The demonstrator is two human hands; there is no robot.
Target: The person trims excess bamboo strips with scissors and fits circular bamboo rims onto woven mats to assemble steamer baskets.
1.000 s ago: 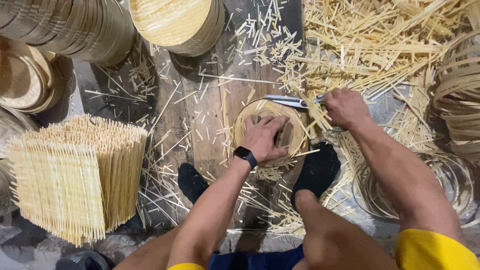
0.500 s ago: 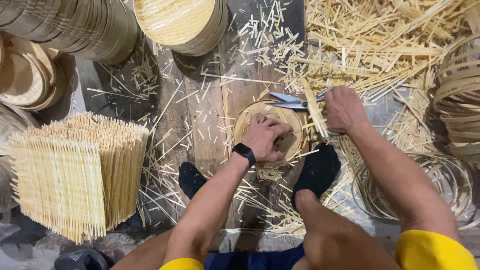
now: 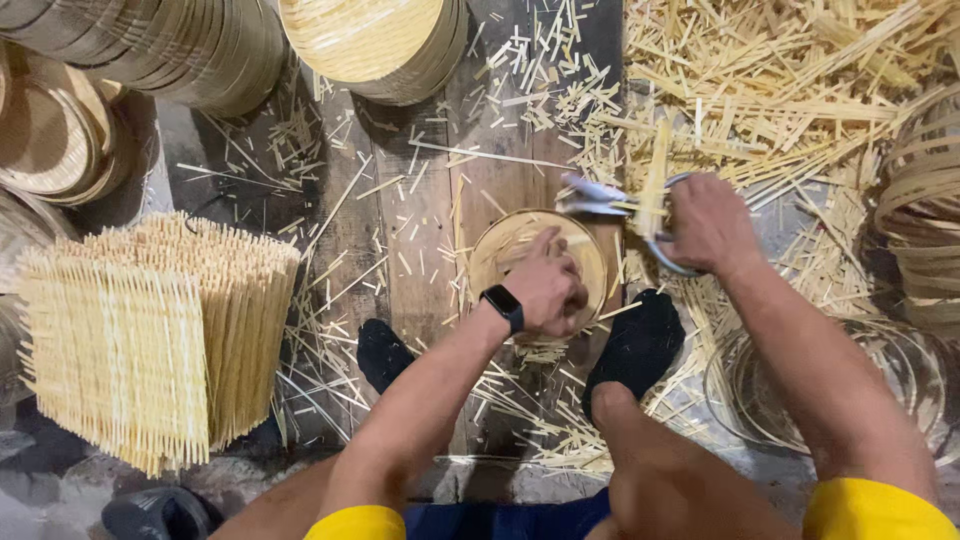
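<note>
My left hand (image 3: 548, 288), with a black watch on its wrist, presses down on a small round woven bamboo disc (image 3: 500, 255) lying on the wooden floor between my feet. My right hand (image 3: 708, 222) grips a pair of metal shears (image 3: 598, 196) at the disc's upper right edge. The blades point left and a bamboo strip (image 3: 655, 180) stands across them. My two feet in black socks (image 3: 637, 345) rest on either side of the disc, below it.
Stacks of square woven bamboo mats (image 3: 150, 330) stand at the left. Stacked round bamboo trays (image 3: 380, 45) lie at the top. Loose bamboo strips (image 3: 780, 90) cover the top right, and coiled bamboo rings (image 3: 925, 210) lie at the right.
My right hand with the shears has shifted slightly up and right along the disc's rim. My left hand has turned a little on the disc.
</note>
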